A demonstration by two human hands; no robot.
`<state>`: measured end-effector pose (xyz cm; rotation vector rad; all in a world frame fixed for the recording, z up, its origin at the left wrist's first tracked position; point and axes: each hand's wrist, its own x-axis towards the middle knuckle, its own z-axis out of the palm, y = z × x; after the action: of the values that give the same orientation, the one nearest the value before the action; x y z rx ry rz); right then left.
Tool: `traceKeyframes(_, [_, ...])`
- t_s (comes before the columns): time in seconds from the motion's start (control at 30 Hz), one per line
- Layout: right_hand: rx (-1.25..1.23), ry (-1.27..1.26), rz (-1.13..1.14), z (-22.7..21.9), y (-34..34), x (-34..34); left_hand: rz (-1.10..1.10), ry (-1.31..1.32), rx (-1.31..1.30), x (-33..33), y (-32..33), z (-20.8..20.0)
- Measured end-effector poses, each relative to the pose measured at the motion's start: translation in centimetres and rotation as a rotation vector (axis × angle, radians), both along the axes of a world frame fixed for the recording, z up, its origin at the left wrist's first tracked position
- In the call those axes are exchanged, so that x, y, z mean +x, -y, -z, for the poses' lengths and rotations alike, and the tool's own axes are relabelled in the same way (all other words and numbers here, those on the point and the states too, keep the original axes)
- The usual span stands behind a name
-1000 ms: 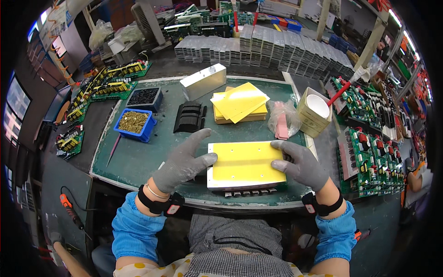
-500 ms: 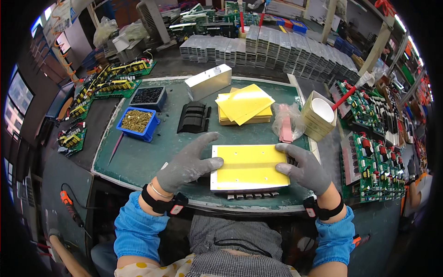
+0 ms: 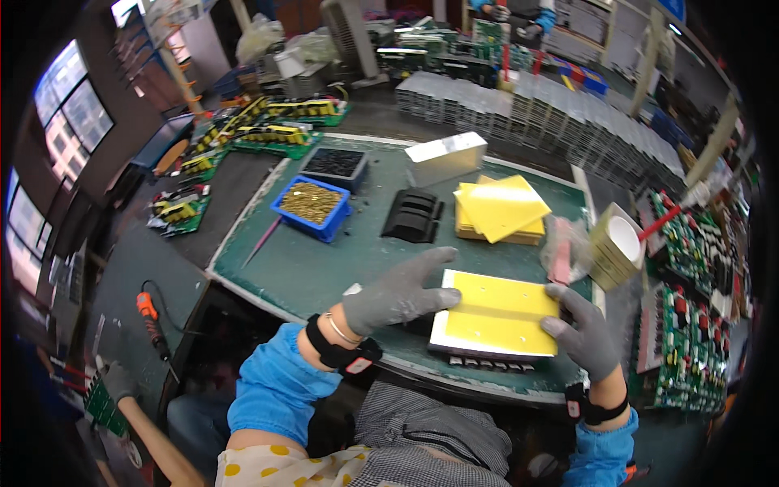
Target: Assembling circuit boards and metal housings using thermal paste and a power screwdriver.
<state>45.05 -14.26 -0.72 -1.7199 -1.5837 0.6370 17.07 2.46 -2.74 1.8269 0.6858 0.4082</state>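
**Both gloved hands on the yellow sheet**

The left hand (image 3: 402, 296), in a grey glove, lies flat with fingers spread, palm down on the left edge of the yellow sheet (image 3: 497, 312), gripping nothing. The right hand (image 3: 584, 333) rests open against the sheet's right edge, fingers pressing its corner. The sheet covers a metal module (image 3: 487, 357) at the near edge of the green mat (image 3: 324, 268). Further out lie a stack of yellow sheets (image 3: 497, 209), a black ribbed part (image 3: 414, 215), a blue bin of brass pieces (image 3: 311, 207) and a tape roll (image 3: 618, 243).
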Motion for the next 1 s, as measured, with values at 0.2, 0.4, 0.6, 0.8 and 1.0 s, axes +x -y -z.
traceKeyframes(0.2, [-0.047, 0.056, 0.059, -1.2, 1.0, 0.2, -0.237, 0.030, 0.026, -4.2, -3.0, -2.9])
traceKeyframes(0.4, [0.031, 0.037, 0.027, -1.5, 1.2, 0.9, -0.400, -0.533, 0.637, -7.9, -8.4, -1.4])
traceKeyframes(0.6, [0.064, 0.102, 0.006, -1.9, 1.0, 0.3, -0.188, -1.061, 0.964, -5.2, -10.0, 1.7])
traceKeyframes(0.8, [0.116, 0.062, 0.034, -1.1, 2.2, 1.6, 0.027, -1.298, 0.921, -3.6, -10.6, 0.0])
traceKeyframes(1.0, [0.106, 0.039, 0.065, -1.4, 2.3, 2.0, -0.214, -0.950, 0.951, -2.5, -14.4, -1.8])
